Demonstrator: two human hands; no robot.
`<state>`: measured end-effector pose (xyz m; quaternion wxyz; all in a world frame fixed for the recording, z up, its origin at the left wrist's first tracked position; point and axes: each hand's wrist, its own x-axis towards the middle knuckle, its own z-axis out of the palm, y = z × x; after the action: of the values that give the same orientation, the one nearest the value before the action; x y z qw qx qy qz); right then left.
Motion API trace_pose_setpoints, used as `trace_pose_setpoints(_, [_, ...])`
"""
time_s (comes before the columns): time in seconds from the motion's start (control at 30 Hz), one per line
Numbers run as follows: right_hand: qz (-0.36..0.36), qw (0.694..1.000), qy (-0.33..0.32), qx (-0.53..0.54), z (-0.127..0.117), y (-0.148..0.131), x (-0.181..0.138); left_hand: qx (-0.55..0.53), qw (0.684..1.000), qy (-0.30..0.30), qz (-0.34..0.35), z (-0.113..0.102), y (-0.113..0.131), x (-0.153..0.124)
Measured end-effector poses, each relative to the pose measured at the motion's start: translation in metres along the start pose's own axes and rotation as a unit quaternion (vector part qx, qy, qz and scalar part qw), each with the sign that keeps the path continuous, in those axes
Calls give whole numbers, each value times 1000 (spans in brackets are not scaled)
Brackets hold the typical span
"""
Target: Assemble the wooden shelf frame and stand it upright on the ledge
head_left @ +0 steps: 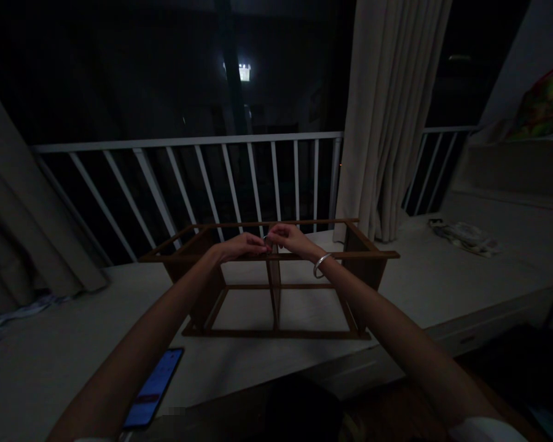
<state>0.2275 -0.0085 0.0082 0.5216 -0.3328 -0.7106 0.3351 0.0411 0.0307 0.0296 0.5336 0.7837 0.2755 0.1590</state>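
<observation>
Wooden shelf frame [273,288] on a pale platform [74,331], left hand [242,247] and right hand [291,238] meeting atop its centre divider, fingers pinched shut on something too small to tell, silver bangle [320,265] on the right wrist, lit phone [154,388] beside the left forearm, white railing [188,141] and curtain [387,110] behind.

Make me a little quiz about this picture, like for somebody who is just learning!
1. True or false: the left hand and the right hand meet at the top of the wooden frame.
2. Which wrist wears the bracelet? A) left B) right C) neither
3. Fill in: the lit phone lies near the person's ____ arm.
Key: 1 true; 2 B; 3 left.
</observation>
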Motion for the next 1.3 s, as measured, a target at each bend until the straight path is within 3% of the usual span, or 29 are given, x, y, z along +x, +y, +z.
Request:
trace_pose_setpoints(0.2, [31, 1000, -3, 4, -1, -1, 0, 16, 1000, 10, 7, -1, -1, 1])
trace_pose_setpoints(0.77, [-33, 999, -10, -32, 2, -7, -1, 80, 995, 59, 21, -3, -8, 7])
trace_pose_setpoints(1.03, [-25, 999, -25, -28, 1, -1, 0, 66, 995, 69, 26, -1, -6, 6])
trace_pose_setpoints(1.3, [-21, 992, -127, 5, 1, -13, -6, 45, 997, 62, 14, -2, -11, 9])
